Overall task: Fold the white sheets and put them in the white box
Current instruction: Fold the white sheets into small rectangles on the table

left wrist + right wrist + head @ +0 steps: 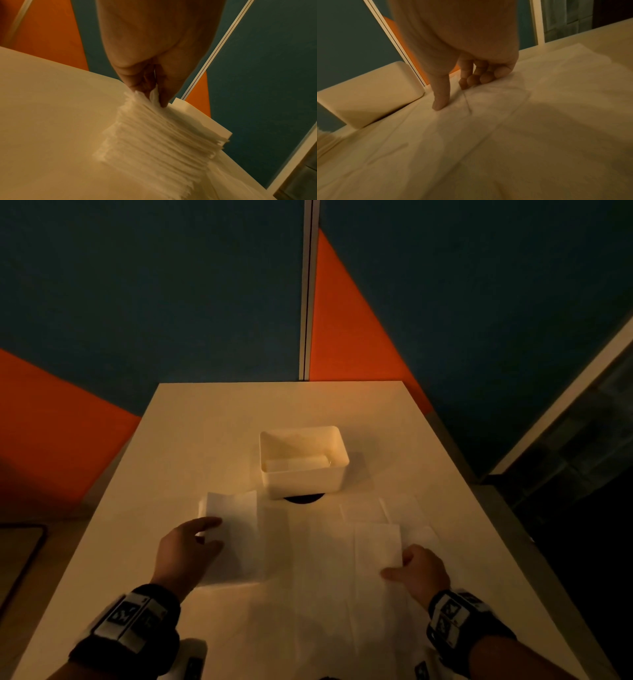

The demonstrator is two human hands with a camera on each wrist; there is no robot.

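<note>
The white box stands mid-table with a folded sheet lying inside it. Left of it sits a stack of white sheets. My left hand rests on the stack, and in the left wrist view its thumb and fingers pinch the top sheet at a corner of the stack. On the right lies a folded white sheet. My right hand is at its right edge: the thumb presses on it while curled fingertips take the edge. The box is just beyond.
Large unfolded white sheets cover the near half of the table. A dark round hole shows under the box's near side. Blue and orange wall panels stand behind the table. A dark-edged surface lies at far left.
</note>
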